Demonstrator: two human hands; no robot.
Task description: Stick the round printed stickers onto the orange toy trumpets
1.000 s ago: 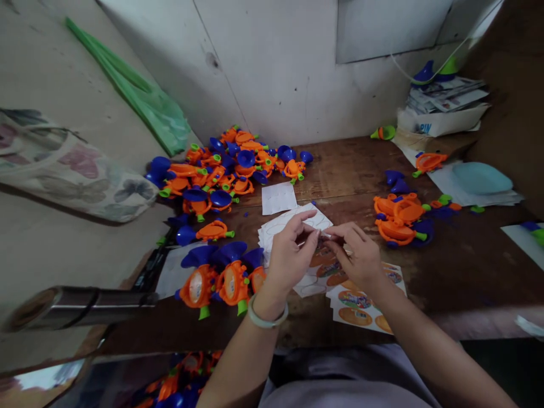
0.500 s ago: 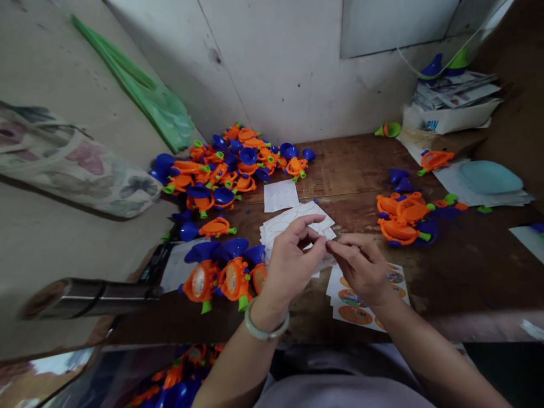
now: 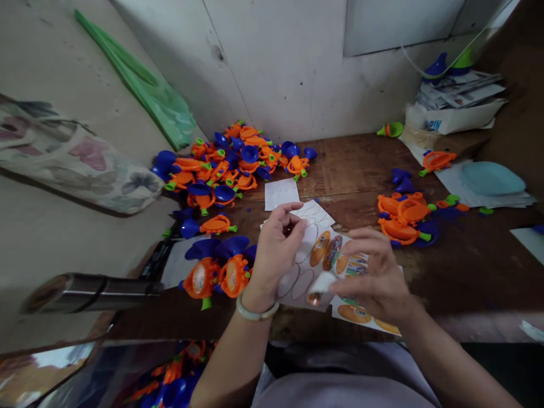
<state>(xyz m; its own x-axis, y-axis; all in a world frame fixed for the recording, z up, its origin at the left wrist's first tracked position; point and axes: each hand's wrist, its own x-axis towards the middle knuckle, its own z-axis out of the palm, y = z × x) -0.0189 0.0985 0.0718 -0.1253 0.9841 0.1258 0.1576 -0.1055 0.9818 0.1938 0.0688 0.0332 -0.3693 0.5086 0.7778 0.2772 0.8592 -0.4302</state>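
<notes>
My left hand is closed with its fingertips at the upper left edge of a sticker sheet. The sheet's left part carries only empty oval outlines; orange and multicoloured oval stickers remain towards the right. Its lower edge near the right thumb looks curled up and blurred. My right hand is over the sheet's right side, smeared by motion, with thumb and fingers spread apart. Beneath it lies another sheet with orange oval stickers. Left of my left hand stand orange-and-blue toy horns with oval stickers on them.
Many toy horns are heaped against the back wall. More orange pieces lie at the right, near a pale blue lid-like piece on papers. A metal flask is at the left. White sheets lie behind my hands.
My hands, together before, have drawn apart: the right moved right with its fingers spreading, the left slightly left. The partly used sticker sheet now shows between them.
</notes>
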